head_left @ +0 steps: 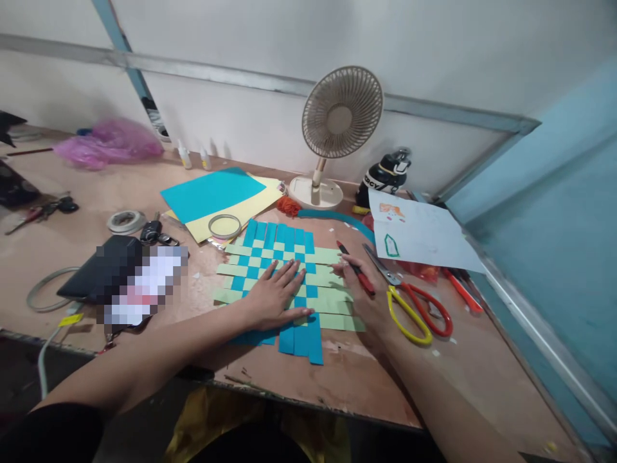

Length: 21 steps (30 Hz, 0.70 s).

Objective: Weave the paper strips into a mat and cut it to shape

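Note:
A woven paper mat of blue and pale green strips lies on the table in front of me. My left hand is pressed flat on its middle, fingers spread and thumb out to the right. The loose ends of green strips stick out on the right side, and blue strip ends hang toward the near edge. Beside the green ends, my right hand is partly closed around a red and black pen, its fingertips over the strips. Scissors with one yellow and one red handle lie just right of that hand.
Behind the mat are blue and yellow paper sheets and a small fan. At right lie a drawing, a black bottle and a red-handled tool. A black pouch, keys and tape lie left.

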Tool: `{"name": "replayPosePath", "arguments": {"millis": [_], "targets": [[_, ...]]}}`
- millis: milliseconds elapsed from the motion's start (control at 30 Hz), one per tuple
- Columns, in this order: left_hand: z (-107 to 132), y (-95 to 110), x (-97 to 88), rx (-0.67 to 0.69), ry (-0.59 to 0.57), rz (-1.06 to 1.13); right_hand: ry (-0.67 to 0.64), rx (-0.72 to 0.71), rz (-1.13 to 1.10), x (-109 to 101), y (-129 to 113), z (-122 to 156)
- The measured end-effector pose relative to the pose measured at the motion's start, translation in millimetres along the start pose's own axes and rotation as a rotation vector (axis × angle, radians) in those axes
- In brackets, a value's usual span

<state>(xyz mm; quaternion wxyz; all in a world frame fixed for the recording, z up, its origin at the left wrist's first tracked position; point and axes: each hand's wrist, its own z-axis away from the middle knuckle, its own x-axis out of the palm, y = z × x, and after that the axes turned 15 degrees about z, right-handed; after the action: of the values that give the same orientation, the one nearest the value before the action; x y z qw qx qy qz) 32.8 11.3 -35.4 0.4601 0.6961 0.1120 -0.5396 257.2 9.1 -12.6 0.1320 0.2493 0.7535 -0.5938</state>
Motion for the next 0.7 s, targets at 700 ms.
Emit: {"name": "replayPosePath", "arguments": {"millis": [700], "targets": [[-0.7,-27.8,-12.8,-0.222,0.14,0.067,0.004,-0.242,0.343,-1.3,-1.0,3.6]]}}
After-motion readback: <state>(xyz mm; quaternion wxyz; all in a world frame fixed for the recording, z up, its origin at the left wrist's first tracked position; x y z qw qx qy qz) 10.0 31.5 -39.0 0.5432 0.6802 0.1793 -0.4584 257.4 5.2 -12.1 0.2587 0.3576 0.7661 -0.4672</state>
